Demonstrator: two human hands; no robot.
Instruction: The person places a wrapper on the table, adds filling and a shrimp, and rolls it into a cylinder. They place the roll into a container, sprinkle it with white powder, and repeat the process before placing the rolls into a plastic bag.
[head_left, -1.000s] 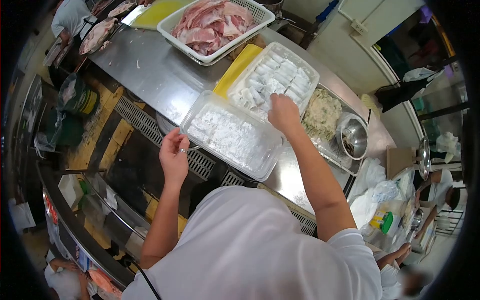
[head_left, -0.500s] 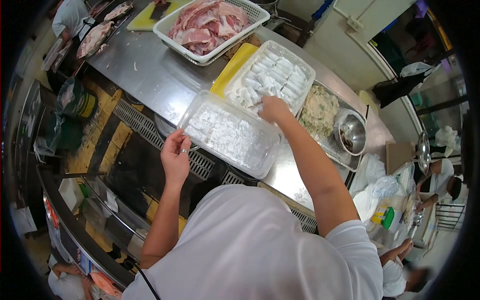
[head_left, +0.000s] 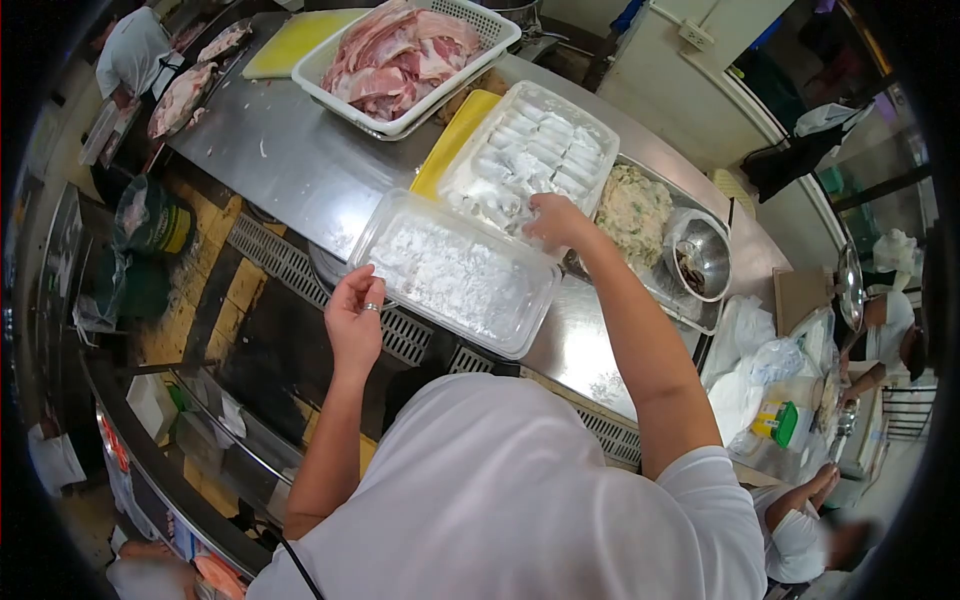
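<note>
Apparently the right hand (head_left: 560,221) tends white rolls (head_left: 562,150), grip unreadable, probably needing gentleness next; the left hand (head_left: 354,312) pinches the powder tray (head_left: 540,296)

Beyond left hand (head_left: 356,308), well apart: white basket (head_left: 348,108) of raw meat (head_left: 400,60); farther out, slightly left, yellow-green board (head_left: 298,45). Left of same hand: green bucket (head_left: 174,224). Well right of right hand (head_left: 560,222): green-lidded tub (head_left: 776,424).

Your left hand (head_left: 355,312): fingertips at the corner of a plastic tub (head_left: 532,310) of white powder (head_left: 440,268). Your right hand (head_left: 562,223): over the near end of a second tub (head_left: 607,145), white-coated rolls (head_left: 545,148) inside. Nearby: yellow board (head_left: 440,155), pale mixture (head_left: 635,213), metal bowl (head_left: 714,256), basket (head_left: 343,104) of meat (head_left: 400,58).
</note>
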